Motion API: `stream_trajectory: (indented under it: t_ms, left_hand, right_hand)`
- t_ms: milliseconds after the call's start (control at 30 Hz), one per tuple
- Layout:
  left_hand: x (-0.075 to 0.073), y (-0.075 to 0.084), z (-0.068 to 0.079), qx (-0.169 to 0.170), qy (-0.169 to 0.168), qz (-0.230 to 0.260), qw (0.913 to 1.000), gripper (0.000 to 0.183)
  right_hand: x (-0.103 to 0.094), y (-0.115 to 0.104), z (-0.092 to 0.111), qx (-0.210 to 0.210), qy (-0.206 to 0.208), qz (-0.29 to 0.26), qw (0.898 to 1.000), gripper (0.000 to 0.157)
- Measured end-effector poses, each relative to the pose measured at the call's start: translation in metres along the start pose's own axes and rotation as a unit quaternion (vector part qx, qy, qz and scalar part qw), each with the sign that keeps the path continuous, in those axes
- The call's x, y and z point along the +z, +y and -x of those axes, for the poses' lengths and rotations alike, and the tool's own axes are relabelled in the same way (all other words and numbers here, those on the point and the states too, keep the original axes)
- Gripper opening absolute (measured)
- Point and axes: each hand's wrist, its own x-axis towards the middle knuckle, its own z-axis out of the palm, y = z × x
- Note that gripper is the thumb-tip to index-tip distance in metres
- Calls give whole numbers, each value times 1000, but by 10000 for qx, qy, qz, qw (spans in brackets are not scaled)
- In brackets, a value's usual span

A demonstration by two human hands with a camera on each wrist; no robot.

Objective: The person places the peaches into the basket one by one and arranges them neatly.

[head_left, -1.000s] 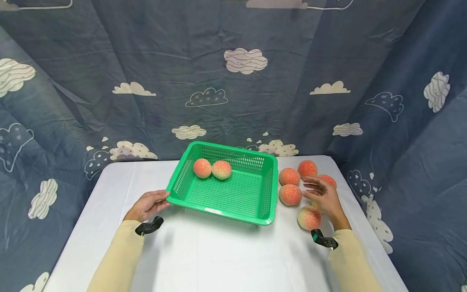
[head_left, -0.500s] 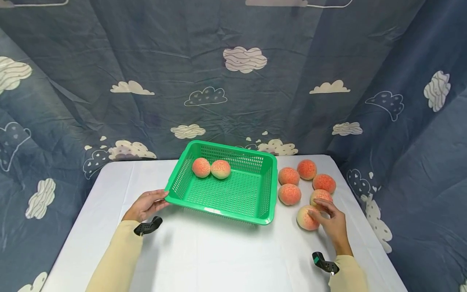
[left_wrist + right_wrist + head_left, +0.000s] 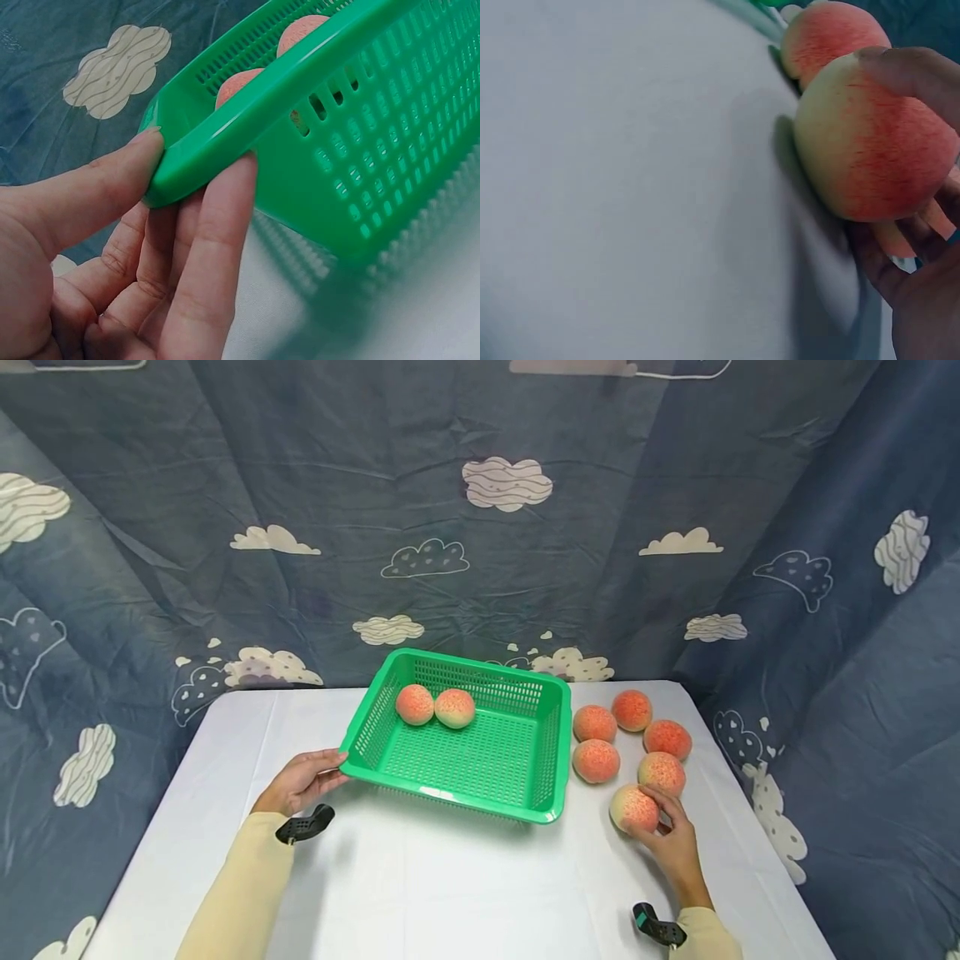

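Pink and cream, one peach (image 3: 630, 807) is pinched in the right hand (image 3: 675, 842), to the right of the green basket (image 3: 480, 768), pale side facing it, five loose peaches (image 3: 596, 762) crowding beyond, two inner peaches (image 3: 454, 708) within the basket, which lies lengthwise left-to-right, its near-left corner gripped by the left hand (image 3: 302, 782).

Table (image 3: 465, 893) draped in wht. Grn basket (image 3: 480, 760) set at L hand (image 3: 303, 779); 5 loose peaches (image 3: 596, 762) strewn beyond R hand's (image 3: 672, 839) grip.
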Motion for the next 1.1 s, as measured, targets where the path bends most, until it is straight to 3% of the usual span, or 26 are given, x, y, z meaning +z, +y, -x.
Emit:
stream_trajectory:
  t_ms: [200, 467, 733, 1100]
  left_hand:
    - [-1, 0, 0, -24, 4, 2, 10000, 9]
    - [-1, 1, 0, -42, -6, -7, 10000, 14]
    - [0, 0, -1, -53, 55, -47, 10000, 9]
    - [-1, -1, -1, -29, 13, -36, 10000, 8]
  right_hand:
    - [4, -2, 1, 146, -132, 284, 9994, 79]
    - [7, -3, 2, 275, 130, 371, 9989, 78]
    - [7, -9, 5, 585, 104, -3, 9982, 78]
    - [3, -36, -3, 348, 146, -530, 9979, 77]
